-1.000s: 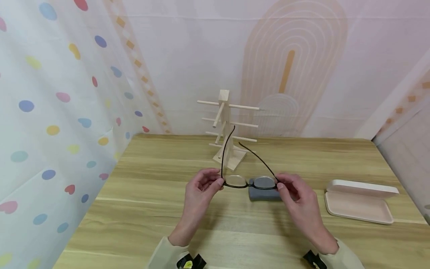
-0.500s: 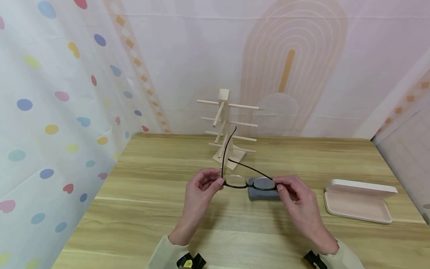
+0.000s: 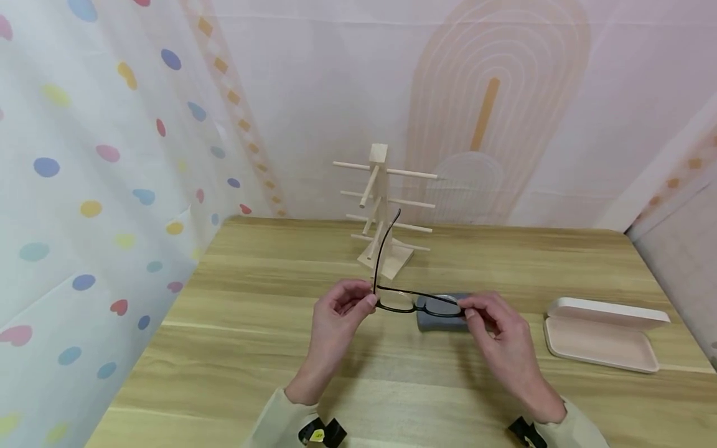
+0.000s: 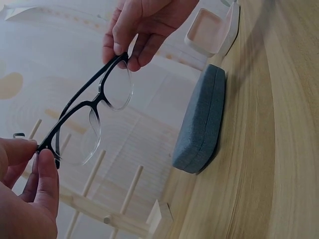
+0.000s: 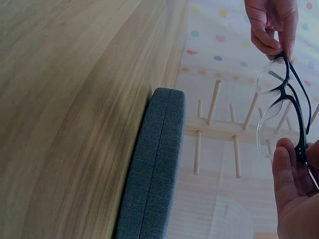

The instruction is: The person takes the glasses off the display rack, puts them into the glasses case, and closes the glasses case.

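Black half-rimmed eyeglasses [image 3: 419,308] are held up in front of me, above the table. My left hand [image 3: 336,323] pinches their left hinge corner between thumb and fingers, and my right hand [image 3: 501,333] pinches the right one. The left temple stands out away from me; the right temple is folded across behind the lenses. In the left wrist view the eyeglasses [image 4: 94,104] show clear lower lens edges. Beneath and behind them a closed grey-blue glasses case [image 4: 202,119] lies on the table, partly hidden by the right hand in the head view.
A wooden display stand [image 3: 379,211] with several pegs stands at the back of the wooden table [image 3: 235,348]. On the right lies an opened white glasses case [image 3: 605,336] with a pink inside. Patterned curtains [image 3: 313,93] hang behind and to the left.
The right temple has swung inward, from pointing away to lying folded across behind the lenses. Both hands keep their grip at the corners. The head view has shifted slightly.
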A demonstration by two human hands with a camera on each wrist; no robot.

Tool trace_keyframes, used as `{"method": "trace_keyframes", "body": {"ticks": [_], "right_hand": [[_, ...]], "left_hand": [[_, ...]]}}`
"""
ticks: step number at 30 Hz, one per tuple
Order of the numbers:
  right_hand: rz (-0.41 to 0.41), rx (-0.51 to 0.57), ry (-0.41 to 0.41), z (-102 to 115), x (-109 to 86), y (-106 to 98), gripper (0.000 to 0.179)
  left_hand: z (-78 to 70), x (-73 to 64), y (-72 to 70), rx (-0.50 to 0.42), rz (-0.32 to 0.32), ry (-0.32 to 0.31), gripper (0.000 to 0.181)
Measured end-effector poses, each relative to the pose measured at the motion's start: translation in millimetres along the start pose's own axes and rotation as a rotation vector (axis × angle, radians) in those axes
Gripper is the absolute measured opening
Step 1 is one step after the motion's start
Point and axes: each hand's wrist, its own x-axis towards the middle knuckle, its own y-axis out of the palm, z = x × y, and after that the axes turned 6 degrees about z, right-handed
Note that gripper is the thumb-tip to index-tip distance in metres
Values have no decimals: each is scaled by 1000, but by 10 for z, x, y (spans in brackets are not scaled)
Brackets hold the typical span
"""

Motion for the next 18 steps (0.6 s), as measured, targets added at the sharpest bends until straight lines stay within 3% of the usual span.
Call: {"method": "trace_keyframes", "body": {"ticks": [18], "right_hand": [[-8,-8,27,-22,4,-1,30]], "left_hand": [[24,12,28,34,-36,-7,17]]}}
